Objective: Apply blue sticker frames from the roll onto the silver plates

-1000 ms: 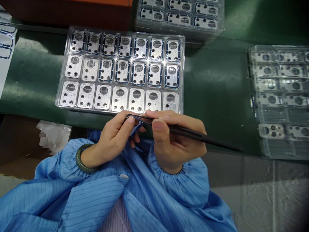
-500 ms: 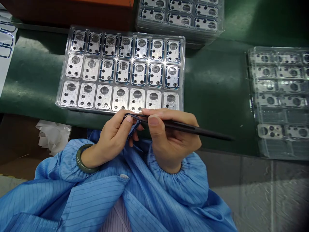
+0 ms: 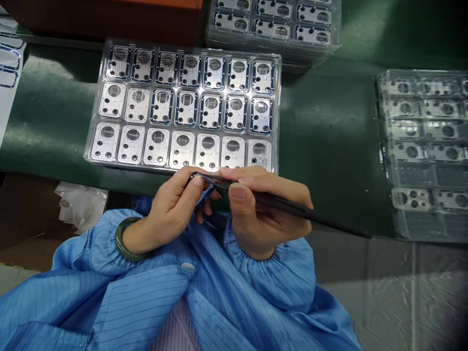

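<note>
My left hand [image 3: 170, 209] is closed on a small metal plate with a dark blue border [image 3: 205, 195], pinched between thumb and fingers and tilted. Most of the plate is hidden by the fingers. In my right hand [image 3: 268, 207] are black tweezers [image 3: 285, 203], gripped like a pen, their tips at the plate's upper edge. Just beyond both hands lies a clear plastic tray [image 3: 276, 122] with rows of similar silver plates. Those in the back row and part of the middle row have blue borders; the front row shows plain silver.
More trays of plates stand stacked at the back [image 3: 272, 46] and at the right [image 3: 385, 161] of the green table [image 3: 329, 126]. An orange-brown box [image 3: 109, 22] is at the back left. A white sheet with blue frames [image 3: 9, 97] lies far left, and crumpled white paper [image 3: 80, 207] below.
My right hand has shifted slightly right, and the rear end of the tweezers has swung down and right. My left hand keeps hold of the plate, almost unmoved.
</note>
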